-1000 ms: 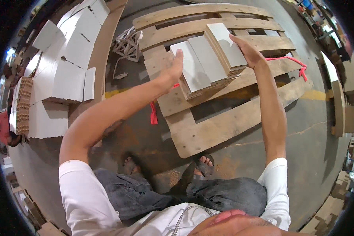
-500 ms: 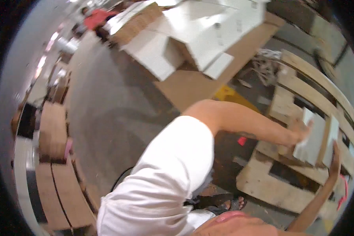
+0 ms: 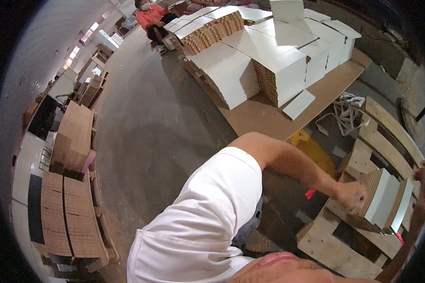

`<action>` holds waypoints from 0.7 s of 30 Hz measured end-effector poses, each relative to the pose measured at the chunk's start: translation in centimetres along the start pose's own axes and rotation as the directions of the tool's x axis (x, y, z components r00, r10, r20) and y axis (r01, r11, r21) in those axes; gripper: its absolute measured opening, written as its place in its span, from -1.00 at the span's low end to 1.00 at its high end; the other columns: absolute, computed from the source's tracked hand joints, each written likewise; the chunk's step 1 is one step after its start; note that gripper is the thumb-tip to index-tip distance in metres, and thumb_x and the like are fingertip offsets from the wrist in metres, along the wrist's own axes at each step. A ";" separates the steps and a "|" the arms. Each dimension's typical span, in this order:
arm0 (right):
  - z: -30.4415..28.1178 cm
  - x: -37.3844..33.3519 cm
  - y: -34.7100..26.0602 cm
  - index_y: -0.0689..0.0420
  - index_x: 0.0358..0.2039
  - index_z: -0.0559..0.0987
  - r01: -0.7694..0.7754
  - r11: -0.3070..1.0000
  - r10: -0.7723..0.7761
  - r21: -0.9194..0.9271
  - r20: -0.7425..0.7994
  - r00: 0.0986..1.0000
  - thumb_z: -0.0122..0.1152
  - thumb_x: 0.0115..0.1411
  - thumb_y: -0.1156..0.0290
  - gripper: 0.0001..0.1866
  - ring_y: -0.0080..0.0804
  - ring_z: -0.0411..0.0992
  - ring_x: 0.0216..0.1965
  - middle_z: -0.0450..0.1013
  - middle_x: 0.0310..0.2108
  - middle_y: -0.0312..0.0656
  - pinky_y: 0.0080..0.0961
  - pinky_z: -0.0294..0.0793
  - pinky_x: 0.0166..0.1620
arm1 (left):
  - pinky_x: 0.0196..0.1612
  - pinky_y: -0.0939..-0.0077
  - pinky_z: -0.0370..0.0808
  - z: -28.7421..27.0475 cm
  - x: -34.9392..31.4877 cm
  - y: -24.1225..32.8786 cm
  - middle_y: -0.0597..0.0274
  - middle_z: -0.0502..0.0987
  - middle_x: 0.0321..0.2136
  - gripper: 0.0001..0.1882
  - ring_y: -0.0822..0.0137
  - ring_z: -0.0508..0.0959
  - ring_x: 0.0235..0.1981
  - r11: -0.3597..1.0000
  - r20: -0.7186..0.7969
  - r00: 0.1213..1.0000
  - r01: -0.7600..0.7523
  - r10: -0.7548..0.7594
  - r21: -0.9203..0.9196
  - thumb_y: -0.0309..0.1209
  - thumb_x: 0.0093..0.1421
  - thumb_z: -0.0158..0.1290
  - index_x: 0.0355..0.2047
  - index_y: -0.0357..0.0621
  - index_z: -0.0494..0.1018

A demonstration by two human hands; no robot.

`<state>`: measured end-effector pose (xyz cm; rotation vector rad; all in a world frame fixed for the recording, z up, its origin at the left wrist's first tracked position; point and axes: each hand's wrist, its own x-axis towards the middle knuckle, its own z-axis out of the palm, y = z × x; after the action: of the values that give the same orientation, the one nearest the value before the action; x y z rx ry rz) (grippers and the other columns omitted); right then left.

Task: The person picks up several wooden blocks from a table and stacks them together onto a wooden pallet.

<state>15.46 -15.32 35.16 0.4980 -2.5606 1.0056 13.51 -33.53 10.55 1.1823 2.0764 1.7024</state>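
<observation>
My left hand is at the left side of a stack of white-faced boards with brown edges. Its fingers are curled in; what they hold, if anything, is hidden. A narrower group of the same white boards leans or stands just right of the stack, with a gap between them. At the right rim, dark and blurred, my right hand is close to the far right side of these boards, its fingers not readable. The boards rest on a wooden pallet.
Ahead, large blocks of white boards sit on a brown sheet, with one loose white piece near its edge. Tangled white strapping lies beside the pallet. Strapped brown stacks line the left. A person in orange sits far ahead.
My left hand has gone from reaching over the boards with fingers apart to curled at their left side. My right hand has moved up along the right rim. The view has shifted.
</observation>
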 end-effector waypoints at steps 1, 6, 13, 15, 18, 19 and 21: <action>4.8 -0.3 0.8 0.19 -0.14 0.47 0.022 0.999 -0.025 0.031 0.113 0.993 0.14 0.21 0.35 -0.75 -0.32 0.45 -0.30 0.44 -0.26 -0.09 -0.29 0.45 -0.15 | -0.46 0.32 0.47 1.1 -3.4 -2.1 0.11 0.55 -0.60 -0.71 0.23 0.52 -0.56 0.996 0.132 0.989 0.058 -0.067 0.070 -0.21 0.06 0.08 -0.59 -0.19 0.53; 16.1 -2.5 -8.1 0.18 -0.70 0.35 0.399 0.916 -0.329 -0.035 0.501 0.800 0.25 0.06 0.44 -0.70 -0.18 0.34 -0.59 0.21 -0.75 -0.09 -0.30 0.40 -0.25 | -0.48 0.25 0.42 6.1 -11.7 -4.3 0.15 0.56 -0.63 -0.65 0.16 0.51 -0.60 0.995 0.629 0.777 -0.087 0.032 0.056 -0.09 0.09 0.14 -0.51 -0.15 0.59; 24.1 -9.5 -4.5 0.22 -0.50 0.50 0.149 0.978 -0.005 -0.145 0.698 0.716 0.19 0.12 0.41 -0.85 -0.03 0.38 -0.59 0.31 -0.70 0.00 -0.20 0.42 -0.21 | -0.35 0.18 0.43 5.9 -17.0 -5.0 0.02 0.57 -0.46 -0.60 0.04 0.52 -0.43 0.988 0.830 0.540 -0.135 0.140 -0.078 -0.09 0.18 0.05 -0.45 -0.22 0.56; 25.0 -11.8 -2.6 0.21 -0.03 0.33 0.137 0.991 -0.099 0.004 0.706 0.701 0.17 0.13 0.41 -0.60 0.07 0.40 -0.46 0.41 -0.51 0.06 -0.13 0.39 -0.24 | -0.33 0.16 0.44 4.8 -17.7 -6.0 0.01 0.57 -0.46 -0.60 0.01 0.52 -0.42 0.981 0.862 0.492 -0.190 0.120 -0.029 -0.08 0.19 0.04 -0.43 -0.22 0.56; 24.2 -12.8 -0.8 0.21 0.12 0.33 -0.109 0.994 0.076 -0.019 0.833 0.548 0.15 0.15 0.38 -0.49 0.11 0.45 -0.14 0.48 -0.16 0.14 -0.13 0.43 -0.10 | -0.31 0.13 0.44 3.2 -17.2 -7.8 -0.01 0.56 -0.45 -0.59 -0.04 0.52 -0.39 0.953 0.902 0.419 -0.301 0.104 0.030 -0.07 0.20 0.02 -0.41 -0.23 0.55; 24.3 -13.9 0.3 0.20 0.08 0.39 -0.149 0.989 0.092 -0.006 0.813 0.575 0.15 0.14 0.37 -0.53 0.08 0.45 -0.09 0.47 -0.11 0.14 -0.18 0.45 -0.06 | -0.31 0.12 0.44 3.0 -17.3 -8.3 -0.02 0.56 -0.44 -0.58 -0.05 0.52 -0.38 0.940 0.914 0.398 -0.335 0.077 0.067 -0.07 0.21 0.01 -0.40 -0.24 0.54; 24.7 -16.1 3.8 0.20 0.04 0.42 -0.154 0.988 0.083 0.003 0.834 0.545 0.10 0.19 0.30 -0.57 0.08 0.45 -0.11 0.48 -0.13 0.11 -0.15 0.45 -0.06 | -0.31 0.07 0.44 2.6 -16.3 -5.2 -0.07 0.53 -0.46 -0.57 -0.08 0.51 -0.36 0.944 0.900 0.418 -0.230 -0.123 0.237 -0.06 0.21 0.00 -0.41 -0.24 0.52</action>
<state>23.38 -26.87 8.98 1.0557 -3.4451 1.0817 23.46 -42.84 -0.07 1.7404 1.5511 0.3795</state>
